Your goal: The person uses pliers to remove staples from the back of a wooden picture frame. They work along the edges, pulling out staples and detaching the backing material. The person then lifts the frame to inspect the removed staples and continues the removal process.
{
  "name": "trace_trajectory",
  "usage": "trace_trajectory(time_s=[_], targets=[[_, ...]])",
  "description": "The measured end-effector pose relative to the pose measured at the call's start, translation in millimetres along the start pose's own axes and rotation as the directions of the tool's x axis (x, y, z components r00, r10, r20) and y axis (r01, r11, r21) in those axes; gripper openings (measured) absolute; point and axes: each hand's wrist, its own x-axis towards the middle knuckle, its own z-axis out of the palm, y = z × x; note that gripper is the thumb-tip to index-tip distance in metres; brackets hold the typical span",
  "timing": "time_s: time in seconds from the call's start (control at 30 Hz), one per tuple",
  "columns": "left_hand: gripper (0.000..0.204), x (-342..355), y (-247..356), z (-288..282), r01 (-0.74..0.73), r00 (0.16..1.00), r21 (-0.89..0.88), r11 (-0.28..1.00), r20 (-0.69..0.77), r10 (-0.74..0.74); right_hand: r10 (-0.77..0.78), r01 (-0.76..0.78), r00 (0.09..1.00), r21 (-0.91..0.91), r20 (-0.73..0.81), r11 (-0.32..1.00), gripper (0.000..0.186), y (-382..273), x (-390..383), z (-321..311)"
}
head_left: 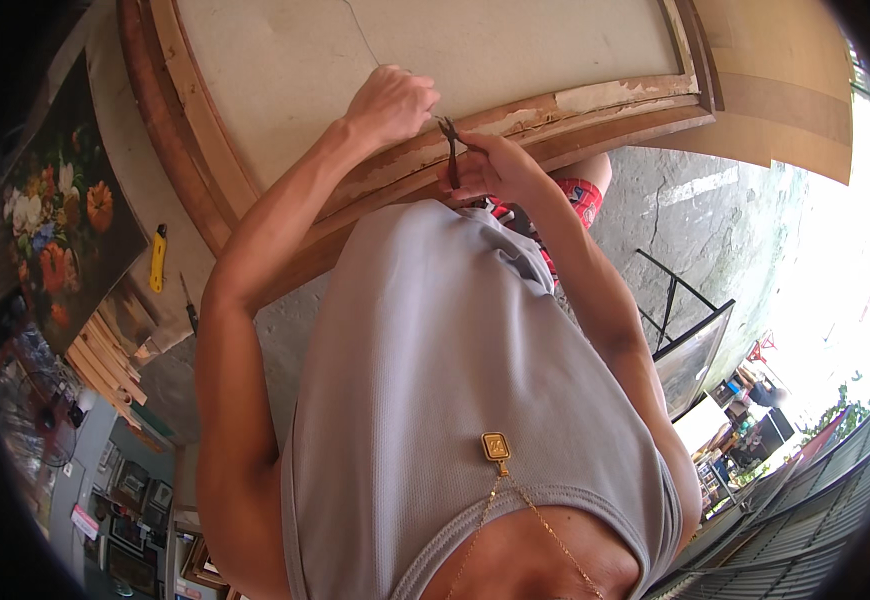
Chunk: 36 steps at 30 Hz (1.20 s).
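In front of me lies a large wooden frame (pixel 605 98) with a pale backing board (pixel 515 45) inside it. My left hand (pixel 392 103) is closed in a fist over the frame's near rail, gripping a thin wire (pixel 358 28) that runs up across the board. A short end of the wire shows just right of that fist, close to the jaws of the pliers (pixel 451 150). Dark pliers are held in my right hand (pixel 503 168), jaws pointing up and handles apart. Whether the jaws touch the wire is too small to tell.
On the left are a flower painting (pixel 55 225), a yellow utility knife (pixel 158 260), a thin tool with a dark handle (pixel 190 306) and wood strips (pixel 105 358). Brown board (pixel 785 95) extends at the far right. A black-edged panel (pixel 695 350) stands over the concrete floor (pixel 715 215).
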Motion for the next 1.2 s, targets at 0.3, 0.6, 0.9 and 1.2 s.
trace_trajectory(time_s=[0.3, 0.6, 0.9, 1.2], targets=[[0.011, 2, 2, -3, -0.028, 1.0, 0.036, 0.999, 0.005, 0.028, 0.05, -0.047, 0.998, 0.058, -0.042, 0.997, 0.045, -5, 5, 2], [0.014, 2, -2, 3, -0.026, 1.0, 0.031, 0.999, 0.001, 0.026, 0.071, -0.069, 0.997, 0.059, -0.038, 0.996, 0.042, -9, 3, 3], [0.012, 1, 2, 4, -0.058, 0.996, 0.049, 0.997, -0.059, 0.06, 0.116, -0.115, 0.991, 0.029, -0.059, 0.993, 0.041, -14, 7, -4], [0.01, 7, 9, -1, -0.11, 0.994, 0.144, 0.983, 0.001, 0.111, 0.155, -0.154, 0.988, -0.114, 0.001, 0.981, 0.041, -36, 8, -15]])
